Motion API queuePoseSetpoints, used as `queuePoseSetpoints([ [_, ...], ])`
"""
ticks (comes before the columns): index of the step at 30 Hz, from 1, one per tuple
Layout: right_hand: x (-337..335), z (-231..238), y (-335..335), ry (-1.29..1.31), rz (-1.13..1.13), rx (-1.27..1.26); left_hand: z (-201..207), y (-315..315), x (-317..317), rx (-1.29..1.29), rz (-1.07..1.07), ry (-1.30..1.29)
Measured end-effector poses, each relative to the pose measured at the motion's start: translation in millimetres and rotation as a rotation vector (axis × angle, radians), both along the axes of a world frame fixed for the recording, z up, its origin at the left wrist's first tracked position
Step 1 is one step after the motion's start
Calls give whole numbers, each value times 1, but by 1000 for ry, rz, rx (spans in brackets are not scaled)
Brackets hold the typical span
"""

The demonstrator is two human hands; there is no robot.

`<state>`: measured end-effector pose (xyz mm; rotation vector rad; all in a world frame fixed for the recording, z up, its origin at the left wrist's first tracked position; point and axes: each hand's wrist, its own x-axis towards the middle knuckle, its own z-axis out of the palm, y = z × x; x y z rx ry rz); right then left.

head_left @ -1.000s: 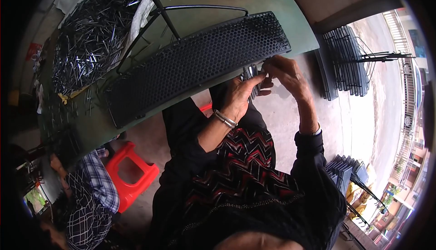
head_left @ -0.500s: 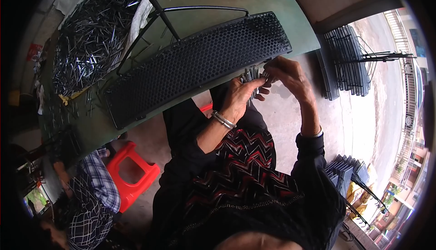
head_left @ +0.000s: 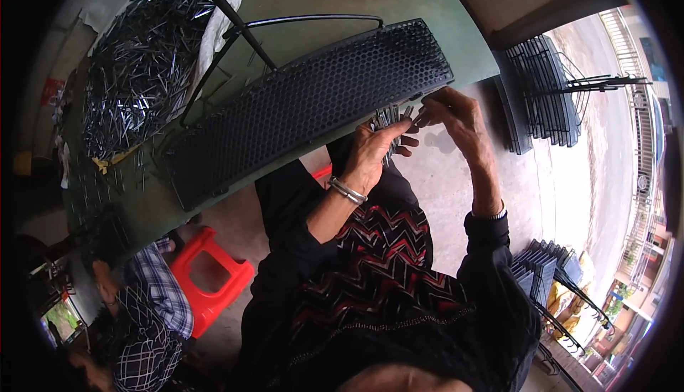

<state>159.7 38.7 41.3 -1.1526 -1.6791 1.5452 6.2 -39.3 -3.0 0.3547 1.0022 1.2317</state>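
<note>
A bundle of short, thin metal rods [head_left: 387,116] is gripped in my left hand [head_left: 365,158], their ends fanning out above the thumb. Close to its right, the fingers of my right hand [head_left: 463,125] are pinched together by the rod ends; whatever lies between those fingertips is too small to make out. Just beyond both hands, a long black panel with a honeycomb mesh [head_left: 306,100] rests along the near edge of the green table [head_left: 456,7]. A bent black wire frame [head_left: 313,18] rises behind the panel.
A large heap of similar rods [head_left: 142,78] fills a white sack at the far left. Stacked black mesh racks [head_left: 545,96] stand at the right, with more racks [head_left: 538,271] below. A red plastic stool [head_left: 231,281] and another person in checked clothing [head_left: 153,306] are at lower left.
My right hand has drawn slightly away from the rod bundle, opening a small gap. My left hand keeps its hold, and the whole view has shifted a little.
</note>
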Motion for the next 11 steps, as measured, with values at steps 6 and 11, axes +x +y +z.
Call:
queuePoseSetpoints([
  [6,1,-5,26,-183,-424,495,2,3,0,-29,4,-39],
  [11,-1,-20,44,-291,-461,623,-4,2,6,-25,-2,-101],
])
